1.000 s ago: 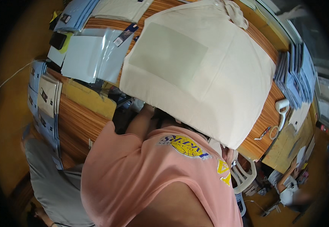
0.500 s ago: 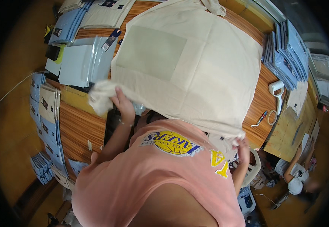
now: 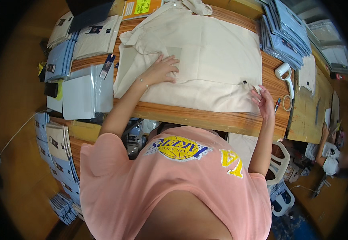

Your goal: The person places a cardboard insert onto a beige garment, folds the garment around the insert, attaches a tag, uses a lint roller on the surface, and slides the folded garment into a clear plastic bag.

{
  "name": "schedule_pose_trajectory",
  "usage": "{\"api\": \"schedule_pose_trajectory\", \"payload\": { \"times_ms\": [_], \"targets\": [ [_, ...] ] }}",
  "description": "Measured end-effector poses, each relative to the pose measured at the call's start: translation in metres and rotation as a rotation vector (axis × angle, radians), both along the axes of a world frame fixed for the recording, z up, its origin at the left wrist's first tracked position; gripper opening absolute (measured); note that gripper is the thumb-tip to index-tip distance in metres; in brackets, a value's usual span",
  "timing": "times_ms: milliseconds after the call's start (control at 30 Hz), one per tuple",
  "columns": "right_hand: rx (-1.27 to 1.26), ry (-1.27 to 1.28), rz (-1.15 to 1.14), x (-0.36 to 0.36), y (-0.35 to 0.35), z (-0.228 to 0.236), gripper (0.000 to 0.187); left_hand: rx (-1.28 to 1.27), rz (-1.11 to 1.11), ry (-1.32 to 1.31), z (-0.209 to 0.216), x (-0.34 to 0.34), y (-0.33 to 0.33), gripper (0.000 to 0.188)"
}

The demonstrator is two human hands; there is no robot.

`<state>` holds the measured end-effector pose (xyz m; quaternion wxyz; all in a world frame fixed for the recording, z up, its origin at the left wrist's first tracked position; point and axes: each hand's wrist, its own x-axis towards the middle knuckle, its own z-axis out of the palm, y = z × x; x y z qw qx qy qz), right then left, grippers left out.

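A cream shirt (image 3: 222,48) lies spread across the wood-grain table, with one sleeve bunched over a pale grey-green rectangular sheet (image 3: 128,60). The sheet is partly covered by that cloth. My left hand (image 3: 162,71) rests on the sleeve and the sheet's near edge, its fingers stretched out and apart. At the shirt's near right corner, close to a small black label (image 3: 244,82), my right hand (image 3: 265,101) has its fingertips curled about the edge of the cloth. The near part of the shirt is folded up in a band with some wrinkles.
Right of the shirt are a white tape-roller-like tool (image 3: 284,72), a tape ring (image 3: 286,103) and a small cutter-like tool (image 3: 277,105). Stacks of packed blue shirts (image 3: 284,36) rise at the back right. Clear bags (image 3: 102,90) and folded shirts (image 3: 96,40) lie left. Another person (image 3: 330,158) works far right.
My left hand has carried the sleeve away from me and laid it over the sheet. The right hand moved forward with the near edge, which now lies folded on the table.
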<state>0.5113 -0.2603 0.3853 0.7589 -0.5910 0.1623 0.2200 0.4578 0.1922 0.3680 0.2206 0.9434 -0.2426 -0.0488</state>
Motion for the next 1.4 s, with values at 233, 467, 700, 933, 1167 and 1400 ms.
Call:
{"api": "schedule_pose_trajectory", "payload": {
  "times_ms": [233,467,700,933,1167,1400],
  "targets": [
    [-0.434,-0.081,-0.053,0.019,-0.012,-0.011,0.02,-0.313,0.201,0.213,-0.015,0.028,0.006,0.033],
    [-0.868,-0.415,-0.012,0.059,-0.029,-0.053,0.028,-0.141,0.327,-0.08,-0.026,0.033,-0.01,0.035],
    [-0.983,-0.467,-0.006,0.08,-0.01,-0.054,0.03,-0.154,0.394,-0.131,-0.038,0.041,-0.007,0.03],
    [-1.334,-0.419,-0.018,0.079,0.009,-0.051,0.03,-0.186,0.364,-0.191,-0.052,0.045,-0.005,0.034],
    [-1.503,-0.765,0.166,0.002,0.05,-0.072,0.049,-0.12,0.314,-0.374,-0.051,0.048,-0.008,0.023],
    [-1.603,-0.591,0.374,-0.065,0.025,-0.079,0.056,-0.195,0.344,-0.222,-0.051,-0.006,-0.024,0.026]
  ]
}}
